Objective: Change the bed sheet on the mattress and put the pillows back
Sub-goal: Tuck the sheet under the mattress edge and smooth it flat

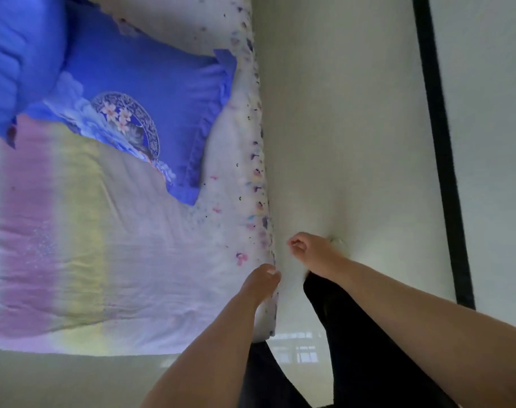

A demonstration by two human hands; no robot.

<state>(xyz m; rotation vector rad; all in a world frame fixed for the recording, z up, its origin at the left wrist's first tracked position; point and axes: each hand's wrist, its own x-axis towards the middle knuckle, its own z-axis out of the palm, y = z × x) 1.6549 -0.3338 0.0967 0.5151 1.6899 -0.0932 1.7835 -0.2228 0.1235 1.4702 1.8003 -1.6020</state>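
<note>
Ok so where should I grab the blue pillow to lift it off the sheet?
Take the blue pillow by its ruffled corner nearest the hands, reaching across the pastel sheet from the bed's edge. That corner lies flat and free, while the far end sits under another blue pillow.

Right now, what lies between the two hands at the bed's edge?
In the head view, only white fabric of the mattress side lies between the left hand and right hand; nothing else sits there.
</note>
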